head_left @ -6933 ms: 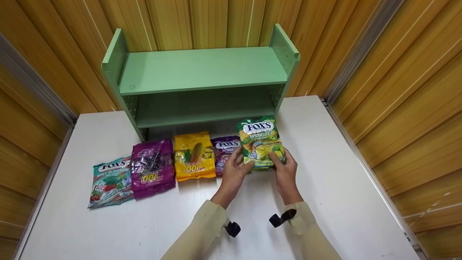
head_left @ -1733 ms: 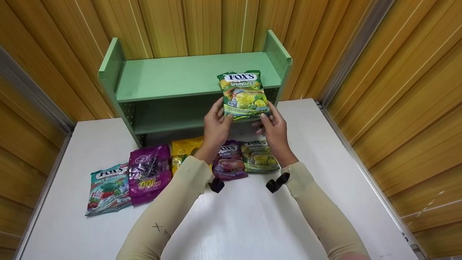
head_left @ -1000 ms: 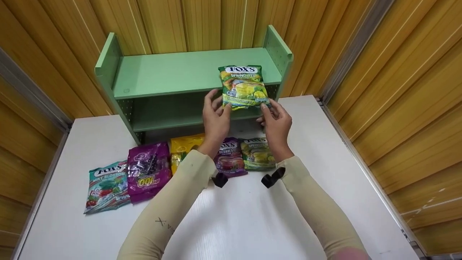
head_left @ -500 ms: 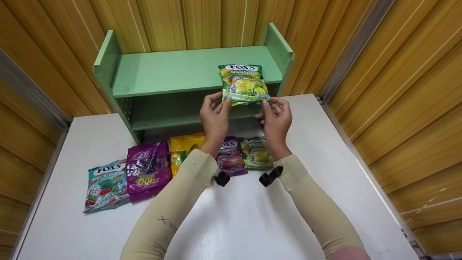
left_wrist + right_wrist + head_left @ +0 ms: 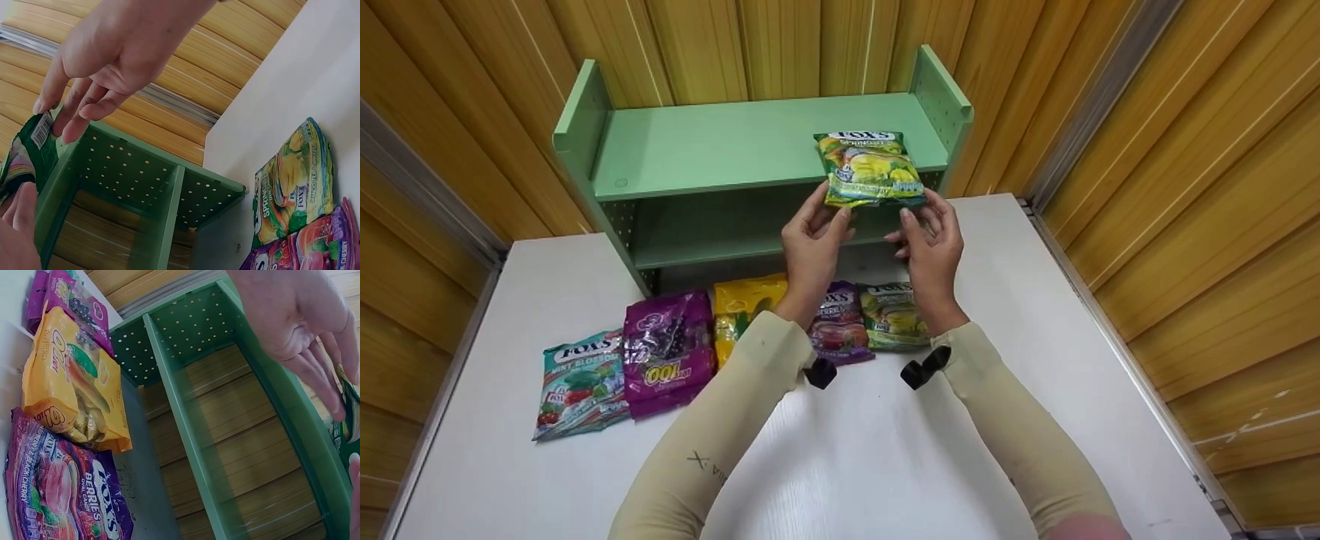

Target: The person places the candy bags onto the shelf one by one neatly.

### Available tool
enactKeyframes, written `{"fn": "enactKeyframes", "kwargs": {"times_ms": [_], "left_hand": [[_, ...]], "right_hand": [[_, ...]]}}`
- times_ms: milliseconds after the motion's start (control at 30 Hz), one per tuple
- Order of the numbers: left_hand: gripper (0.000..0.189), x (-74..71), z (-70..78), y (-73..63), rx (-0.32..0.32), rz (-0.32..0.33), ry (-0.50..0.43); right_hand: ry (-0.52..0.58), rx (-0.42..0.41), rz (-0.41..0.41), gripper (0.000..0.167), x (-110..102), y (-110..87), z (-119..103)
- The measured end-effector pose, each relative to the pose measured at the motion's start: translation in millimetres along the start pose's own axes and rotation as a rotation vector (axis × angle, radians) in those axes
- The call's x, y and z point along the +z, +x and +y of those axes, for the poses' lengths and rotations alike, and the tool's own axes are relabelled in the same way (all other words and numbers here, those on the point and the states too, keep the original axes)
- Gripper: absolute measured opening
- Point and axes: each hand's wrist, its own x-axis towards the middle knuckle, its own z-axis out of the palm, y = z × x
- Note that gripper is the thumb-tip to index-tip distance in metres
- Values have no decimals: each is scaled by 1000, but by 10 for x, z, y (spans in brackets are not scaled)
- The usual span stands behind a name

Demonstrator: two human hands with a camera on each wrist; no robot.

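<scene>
My left hand (image 5: 811,251) and my right hand (image 5: 936,253) hold a green-and-yellow Fox's Spring Tea candy bag (image 5: 873,166) by its two lower corners. It lies tilted back over the right front part of the green shelf's top board (image 5: 712,142). I cannot tell whether its underside touches the board. In the left wrist view, the thumb and fingers of the right hand (image 5: 118,53) pinch a barcoded corner of the bag (image 5: 48,143). Looking from the right wrist, the left hand (image 5: 301,323) grips the other corner.
On the white table (image 5: 840,450), in front of the shelf, lie candy bags: teal Mint Blossom (image 5: 585,386), purple grape (image 5: 669,352), yellow (image 5: 742,300), purple Berries (image 5: 840,330) and another Spring Tea (image 5: 894,319). Wood-patterned walls (image 5: 780,45) stand close behind and at both sides.
Earlier my hands held a Spring Tea bag low over the table's right; one now lies there. Lately the held bag has tipped back flatter above the top board, hands rising slightly.
</scene>
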Motion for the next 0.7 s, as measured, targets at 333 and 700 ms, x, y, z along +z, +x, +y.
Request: {"fn": "enactKeyframes", "kwargs": {"times_ms": [333, 700], "left_hand": [[60, 7, 29, 20, -74, -39, 130], [74, 26, 66, 86, -156, -121, 237]], "right_hand": [[-17, 69, -77, 57, -20, 63, 12], [-10, 123, -123, 65, -78, 211, 194]]}}
